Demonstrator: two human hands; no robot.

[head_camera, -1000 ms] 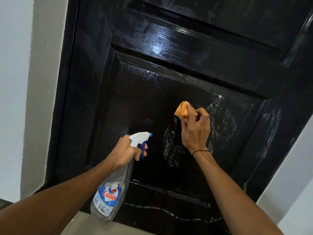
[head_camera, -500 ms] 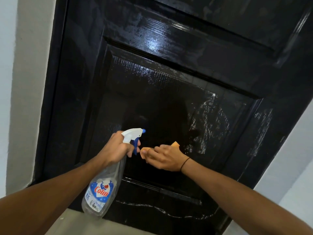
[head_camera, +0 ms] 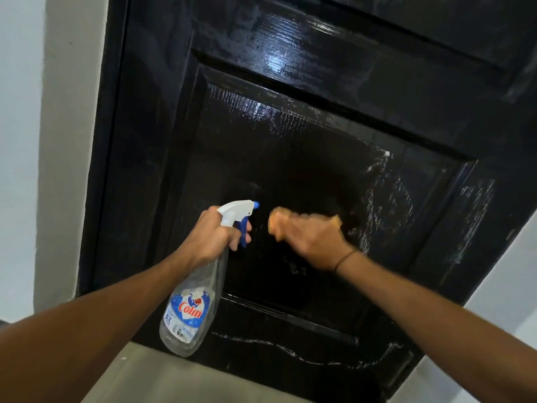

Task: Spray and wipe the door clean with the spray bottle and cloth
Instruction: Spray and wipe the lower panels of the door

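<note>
A glossy black panelled door (head_camera: 290, 141) fills the view, wet and streaked on its lower panel. My left hand (head_camera: 216, 234) grips the neck of a clear spray bottle (head_camera: 193, 309) with a white and blue trigger head, nozzle pointing at the door. My right hand (head_camera: 313, 239), blurred by motion, holds an orange cloth (head_camera: 276, 225) against the lower panel, just right of the nozzle. Most of the cloth is hidden under the fingers.
White wall (head_camera: 43, 141) borders the door frame on the left, and more white wall (head_camera: 508, 286) on the right. Grey floor (head_camera: 174, 379) lies at the door's foot. White foamy streaks (head_camera: 290, 350) run along the bottom rail.
My right hand swept the cloth down from higher on the panel and leftward, close to the bottle nozzle. The streaks in the panel's middle are wiped away. My left hand stays gripping the bottle.
</note>
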